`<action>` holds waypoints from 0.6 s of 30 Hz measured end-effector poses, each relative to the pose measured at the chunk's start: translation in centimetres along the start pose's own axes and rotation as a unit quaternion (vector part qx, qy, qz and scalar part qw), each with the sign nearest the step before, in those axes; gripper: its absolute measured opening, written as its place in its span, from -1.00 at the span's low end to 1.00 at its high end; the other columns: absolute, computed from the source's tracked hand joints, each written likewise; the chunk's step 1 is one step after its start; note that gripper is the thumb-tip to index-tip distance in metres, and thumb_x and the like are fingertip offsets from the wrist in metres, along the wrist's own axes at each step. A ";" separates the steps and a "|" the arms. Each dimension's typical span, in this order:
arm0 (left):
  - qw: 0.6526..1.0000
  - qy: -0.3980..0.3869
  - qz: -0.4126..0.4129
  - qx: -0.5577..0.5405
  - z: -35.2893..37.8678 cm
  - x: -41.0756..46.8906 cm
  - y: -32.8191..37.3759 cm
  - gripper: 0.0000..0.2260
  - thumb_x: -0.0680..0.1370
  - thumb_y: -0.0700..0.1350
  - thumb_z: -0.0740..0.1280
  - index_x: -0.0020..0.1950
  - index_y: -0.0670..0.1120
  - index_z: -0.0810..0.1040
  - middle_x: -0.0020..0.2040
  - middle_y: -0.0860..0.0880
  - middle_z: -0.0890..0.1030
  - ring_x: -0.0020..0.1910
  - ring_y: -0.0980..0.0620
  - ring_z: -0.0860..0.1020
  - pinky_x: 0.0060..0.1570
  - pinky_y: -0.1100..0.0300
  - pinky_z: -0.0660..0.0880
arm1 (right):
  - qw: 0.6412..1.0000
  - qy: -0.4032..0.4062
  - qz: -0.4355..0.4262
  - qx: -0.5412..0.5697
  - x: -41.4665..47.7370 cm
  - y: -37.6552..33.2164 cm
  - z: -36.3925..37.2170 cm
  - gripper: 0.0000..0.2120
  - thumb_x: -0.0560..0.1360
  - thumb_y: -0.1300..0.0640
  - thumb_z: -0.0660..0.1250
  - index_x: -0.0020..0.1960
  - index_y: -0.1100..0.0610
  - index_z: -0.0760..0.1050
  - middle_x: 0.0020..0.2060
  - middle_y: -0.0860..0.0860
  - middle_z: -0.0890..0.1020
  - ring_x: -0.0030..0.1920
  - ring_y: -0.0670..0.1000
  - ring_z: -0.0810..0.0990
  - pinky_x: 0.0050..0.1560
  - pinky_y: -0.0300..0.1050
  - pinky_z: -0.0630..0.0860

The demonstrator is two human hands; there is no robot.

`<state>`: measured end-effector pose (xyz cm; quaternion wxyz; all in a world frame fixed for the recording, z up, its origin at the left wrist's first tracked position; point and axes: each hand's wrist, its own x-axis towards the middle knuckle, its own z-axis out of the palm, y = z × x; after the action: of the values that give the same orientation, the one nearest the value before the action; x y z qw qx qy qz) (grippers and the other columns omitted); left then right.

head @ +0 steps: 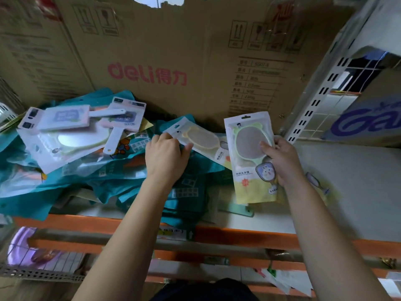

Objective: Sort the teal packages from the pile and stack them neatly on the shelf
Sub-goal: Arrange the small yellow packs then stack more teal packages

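- The teal packages [108, 185] lie in a loose heap on the left part of the shelf [358, 192], from the near orange edge to the cardboard box [173, 61] at the far side. None are stacked yet.
- Several white packets [65, 131] w/ hand mirrors lie on top of the heap at far left, covering some teal ones.
- The left hand [167, 157] rests on the heap in the middle. Its fingers are curled and, w/ the thumb, pinch the near-left corner of a flat mirror packet [201, 139].
- The right hand [282, 161] holds a yellow mirror packet [251, 155] upright, thumb pressed on the front, other fingers behind it. The right part of the shelf below it is mostly bare.
- Judgement: both hands are busy w/ non-teal items, so the sorting looks to be at an early stage.
- Handling, probably: the teal packages are thin soft plastic bags, light, a bit slippery, and they bend and slide over each other. Best to take one by a flat edge or corner, thumb on top and fingers under, then support it from below so it lies flat in the stack.
- Risk: pulling a low one may drag the white packets off the near edge.
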<state>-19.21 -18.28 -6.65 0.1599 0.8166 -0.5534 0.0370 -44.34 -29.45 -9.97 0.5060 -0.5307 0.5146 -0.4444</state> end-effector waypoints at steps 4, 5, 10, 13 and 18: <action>0.998 -0.016 -0.061 0.005 0.9 1.5 2.0 -0.40 0.54 0.32 0.17 0.06 -0.22 0.59 0.20 -0.18 0.53 0.22 -0.21 0.42 0.20 -0.06 0.31 | 1.000 0.020 0.007 0.004 -1.1 0.5 -1.4 -0.94 0.50 0.14 0.41 -0.02 0.07 0.57 -0.12 -0.01 0.70 -0.12 -0.01 0.68 -0.14 -0.14 0.55; 0.998 -0.019 -0.067 0.003 1.2 1.9 2.4 -0.37 0.53 0.34 0.18 0.11 -0.23 0.58 0.22 -0.19 0.51 0.25 -0.22 0.40 0.22 -0.06 0.30 | 1.000 0.024 0.006 0.005 -1.4 0.5 -1.5 -0.95 0.50 0.14 0.41 -0.04 0.05 0.57 -0.13 -0.03 0.70 -0.13 -0.02 0.68 -0.15 -0.15 0.54; 0.994 -0.043 -0.098 -0.022 2.2 3.5 4.0 -0.33 0.50 0.35 0.22 0.27 -0.22 0.47 0.28 -0.21 0.47 0.29 -0.24 0.38 0.26 -0.09 0.27 | 0.999 0.047 0.003 0.010 -2.3 0.7 -2.4 -0.94 0.49 0.17 0.41 -0.06 0.05 0.55 -0.14 -0.01 0.68 -0.12 -0.01 0.66 -0.17 -0.17 0.52; 0.991 -0.042 -0.111 -0.063 2.4 4.1 4.9 -0.42 0.51 0.27 0.27 0.27 -0.18 0.40 0.20 -0.19 0.55 0.22 -0.23 0.47 0.20 -0.07 0.27 | 0.999 0.047 0.006 0.013 -2.6 0.7 -2.9 -0.93 0.49 0.19 0.41 -0.05 0.07 0.55 -0.09 0.04 0.68 -0.08 0.04 0.66 -0.08 -0.11 0.55; 0.979 -0.004 -0.114 -0.167 2.5 4.6 5.3 -0.60 0.48 0.05 0.37 0.21 -0.10 0.34 0.06 -0.12 0.62 0.06 -0.19 0.56 -0.05 0.03 0.24 | 0.999 0.049 0.016 0.012 -2.7 0.7 -3.4 -0.92 0.50 0.17 0.41 -0.04 0.05 0.54 -0.08 0.02 0.69 -0.05 0.03 0.66 -0.07 -0.09 0.56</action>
<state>-22.62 -24.98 -6.78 0.2952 0.8359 -0.4560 -0.0781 -48.01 -26.96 -10.25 0.4937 -0.4935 0.5421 -0.4677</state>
